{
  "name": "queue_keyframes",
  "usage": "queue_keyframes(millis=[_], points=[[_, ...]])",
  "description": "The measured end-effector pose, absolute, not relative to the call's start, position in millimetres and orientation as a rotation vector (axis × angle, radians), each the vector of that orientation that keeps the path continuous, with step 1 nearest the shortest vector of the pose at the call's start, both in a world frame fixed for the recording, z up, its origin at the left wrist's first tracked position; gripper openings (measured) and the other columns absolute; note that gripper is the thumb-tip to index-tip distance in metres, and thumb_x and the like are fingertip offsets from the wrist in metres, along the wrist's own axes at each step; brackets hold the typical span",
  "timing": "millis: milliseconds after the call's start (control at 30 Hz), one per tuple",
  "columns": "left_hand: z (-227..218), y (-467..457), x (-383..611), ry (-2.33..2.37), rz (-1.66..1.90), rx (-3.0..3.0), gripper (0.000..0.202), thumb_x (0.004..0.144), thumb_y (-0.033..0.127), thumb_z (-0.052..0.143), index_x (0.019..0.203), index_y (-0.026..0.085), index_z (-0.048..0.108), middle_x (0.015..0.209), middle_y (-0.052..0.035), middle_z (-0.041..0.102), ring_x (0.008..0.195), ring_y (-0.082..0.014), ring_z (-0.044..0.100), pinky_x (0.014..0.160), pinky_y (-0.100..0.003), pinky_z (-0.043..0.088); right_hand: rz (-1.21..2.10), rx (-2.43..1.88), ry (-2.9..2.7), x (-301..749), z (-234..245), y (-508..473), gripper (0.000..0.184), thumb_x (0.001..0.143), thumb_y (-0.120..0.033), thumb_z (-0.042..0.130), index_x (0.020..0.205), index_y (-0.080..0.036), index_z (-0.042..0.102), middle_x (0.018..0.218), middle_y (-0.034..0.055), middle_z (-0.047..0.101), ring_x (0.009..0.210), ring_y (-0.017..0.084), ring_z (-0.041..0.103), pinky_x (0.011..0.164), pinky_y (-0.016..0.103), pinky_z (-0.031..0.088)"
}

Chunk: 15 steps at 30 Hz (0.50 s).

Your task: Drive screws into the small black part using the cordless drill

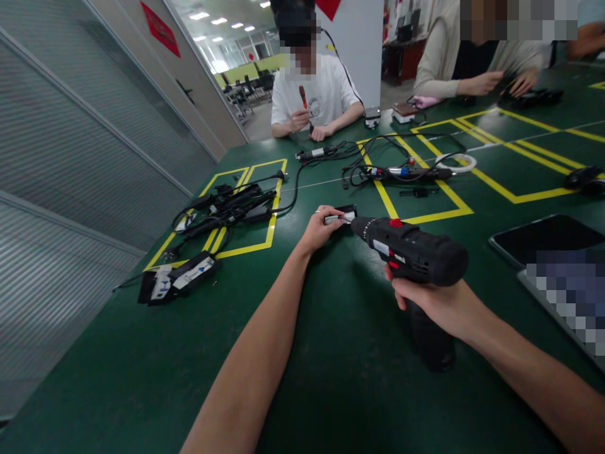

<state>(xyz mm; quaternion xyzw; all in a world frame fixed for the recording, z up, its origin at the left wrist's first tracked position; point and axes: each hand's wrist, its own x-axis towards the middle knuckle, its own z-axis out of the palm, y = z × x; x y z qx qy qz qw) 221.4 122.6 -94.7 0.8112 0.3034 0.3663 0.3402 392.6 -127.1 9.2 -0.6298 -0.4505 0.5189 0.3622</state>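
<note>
My right hand [425,296] grips a black cordless drill [411,249] by its handle, with the chuck pointing left and away from me. The drill's tip meets a small black-and-white part [348,214] lying on the green table [340,378]. From the left, my left hand [322,228] is closed on that part, its fingers near the drill bit. What exactly the part is cannot be made out at this size. The drill body hides some of the table behind it.
Black cables and strips [231,208] lie in a yellow-taped area at left, near a black-and-white piece [193,271]. Corded tools [406,173], a tape roll [456,164] and a phone [548,239] are around. Across the table, a person holds a screwdriver [303,96]; another person's hands [482,83] work at right.
</note>
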Motion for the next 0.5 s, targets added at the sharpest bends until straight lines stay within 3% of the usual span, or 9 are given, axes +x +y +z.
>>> queue_keyframes(millis=[300,500], points=[[-93.0,121.6,221.8,0.802,0.954,2.108,0.019,0.079,0.028,0.067,0.095,0.02,0.07,0.101,-0.0053,0.06,0.103,-0.0182,0.055,0.098,-0.035,0.04,1.337,-1.609,-1.171,393.3,6.3,-128.0,0.005,0.079,-0.023,0.056,0.083,-0.021,0.058,0.062,-0.0026,0.059,0.063,0.016,0.057,0.065,0.031,0.042],[-93.2,121.5,221.7,0.796,0.954,2.093,0.019,0.079,0.028,0.066,0.095,0.019,0.07,0.102,-0.0055,0.06,0.104,-0.0186,0.054,0.098,-0.035,0.04,1.34,-1.61,-1.158,392.8,8.7,-128.2,0.003,0.078,-0.023,0.057,0.081,-0.022,0.057,0.062,-0.0022,0.059,0.062,0.016,0.056,0.062,0.03,0.041]])
